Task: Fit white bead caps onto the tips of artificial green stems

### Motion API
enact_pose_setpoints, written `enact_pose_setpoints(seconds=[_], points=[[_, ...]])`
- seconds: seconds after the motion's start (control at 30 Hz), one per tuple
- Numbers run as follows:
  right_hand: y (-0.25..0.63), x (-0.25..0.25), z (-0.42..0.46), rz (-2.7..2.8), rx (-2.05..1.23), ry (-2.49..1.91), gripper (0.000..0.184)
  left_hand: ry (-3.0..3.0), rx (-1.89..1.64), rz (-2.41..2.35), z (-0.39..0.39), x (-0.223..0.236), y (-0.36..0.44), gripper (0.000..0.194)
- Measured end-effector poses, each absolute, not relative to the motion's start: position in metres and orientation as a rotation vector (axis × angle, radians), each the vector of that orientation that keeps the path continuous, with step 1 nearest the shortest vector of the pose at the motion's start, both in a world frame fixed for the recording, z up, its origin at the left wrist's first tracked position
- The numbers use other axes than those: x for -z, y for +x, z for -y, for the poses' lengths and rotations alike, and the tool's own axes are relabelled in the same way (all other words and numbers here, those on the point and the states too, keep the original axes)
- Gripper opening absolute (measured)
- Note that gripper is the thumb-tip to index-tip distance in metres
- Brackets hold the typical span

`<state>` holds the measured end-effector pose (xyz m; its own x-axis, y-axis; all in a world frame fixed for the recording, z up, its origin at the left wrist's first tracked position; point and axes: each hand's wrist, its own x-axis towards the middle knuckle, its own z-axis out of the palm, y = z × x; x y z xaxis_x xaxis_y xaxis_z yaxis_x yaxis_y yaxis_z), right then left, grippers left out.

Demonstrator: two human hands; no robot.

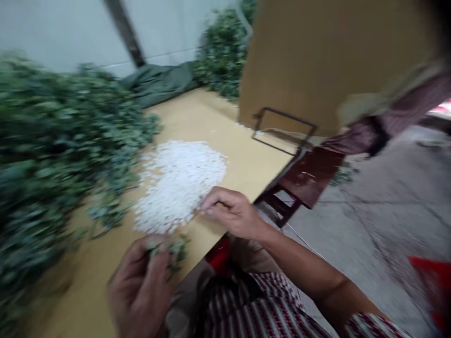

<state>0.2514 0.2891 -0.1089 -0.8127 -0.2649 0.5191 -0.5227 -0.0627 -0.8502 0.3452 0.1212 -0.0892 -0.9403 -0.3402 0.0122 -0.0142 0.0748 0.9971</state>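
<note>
My left hand (144, 286) is closed in a pinch round a small leafy green sprig (179, 251), whose leaves stick out to the right of the fingers. Farther right, my right hand (236, 216) has thumb and fingers pressed together at the lower right edge of a heap of small white pieces (186, 169). What lies between those fingertips, if anything, is too small and blurred to tell. The white heap is spread on a tan tabletop (207, 115). A large mass of leafy green stems (70, 141) covers the table's left side.
A tall cardboard sheet (317, 56) stands at the far right, behind a thin dark metal frame (287, 118). Dark green cloth (165, 82) and more greenery (223, 51) lie at the back. Beyond the table's right edge are a dark red stool (306, 176) and purplish fabric (408, 103).
</note>
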Motion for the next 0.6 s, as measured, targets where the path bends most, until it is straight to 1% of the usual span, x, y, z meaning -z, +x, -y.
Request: enact_pose_setpoints(seconds=[0.07,0.17,0.37,0.6], points=[[0.258,0.106,-0.287,1.957,-2.252,0.864,0.007,0.403,2.024,2.018,-0.125,0.081,0.339,0.017],[0.269,0.100,-0.283,1.938,-2.486,0.875,0.007,0.352,2.077,2.007,-0.132,0.080,0.333,0.015],[0.275,0.103,-0.277,1.919,-2.643,0.878,0.006,0.222,2.131,2.077,-0.134,0.083,0.338,0.016],[0.273,0.108,-0.277,1.868,-2.828,0.904,0.004,0.089,2.104,2.136,-0.134,0.081,0.336,0.015]])
